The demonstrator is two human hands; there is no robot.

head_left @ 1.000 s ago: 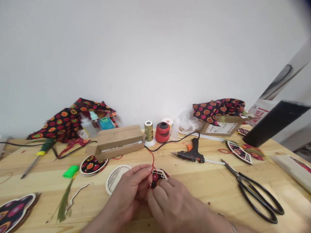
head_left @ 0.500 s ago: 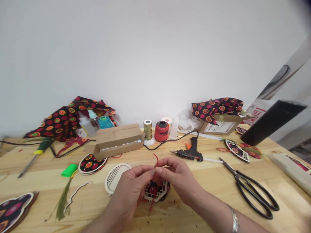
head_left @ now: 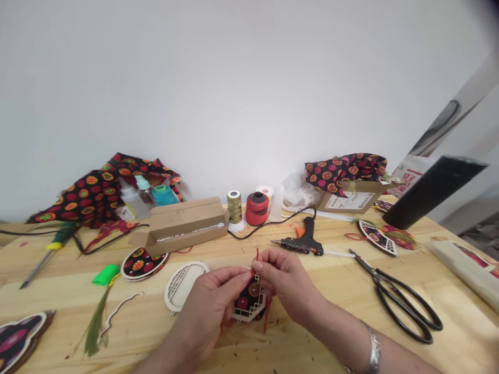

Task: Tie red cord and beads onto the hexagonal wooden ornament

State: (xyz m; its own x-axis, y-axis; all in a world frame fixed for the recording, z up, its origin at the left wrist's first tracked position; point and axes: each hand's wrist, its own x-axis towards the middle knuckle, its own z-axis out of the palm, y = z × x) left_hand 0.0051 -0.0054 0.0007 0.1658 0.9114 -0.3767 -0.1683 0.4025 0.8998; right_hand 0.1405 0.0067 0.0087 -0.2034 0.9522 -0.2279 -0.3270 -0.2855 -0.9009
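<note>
Between my hands is an octagonal ornament (head_left: pixel 249 301), a pale wooden lattice frame over dark patterned fabric. My left hand (head_left: pixel 216 296) is closed on its upper left edge, thumb and forefinger pinched at the top. A red cord (head_left: pixel 257 253) rises from my right hand (head_left: pixel 278 275), which pinches it at the ornament's top. More red cord hangs below that hand. My fingers hide the spot where cord and frame meet. Left of my left hand lies a round wooden frame (head_left: pixel 170 297) with lattice on one side.
Black-handled scissors (head_left: pixel 405 298) lie at the right, with a glue gun (head_left: pixel 306 239) behind my right hand. Thread spools (head_left: pixel 257 209) and a cardboard box (head_left: pixel 187 228) stand at the back. At left are a green tassel (head_left: pixel 95 327) and a screwdriver (head_left: pixel 50 254).
My right hand has moved slightly right with the red cord, a little away from the left fingertips. More of the ornament's fabric face now shows. The view has shifted slightly.
</note>
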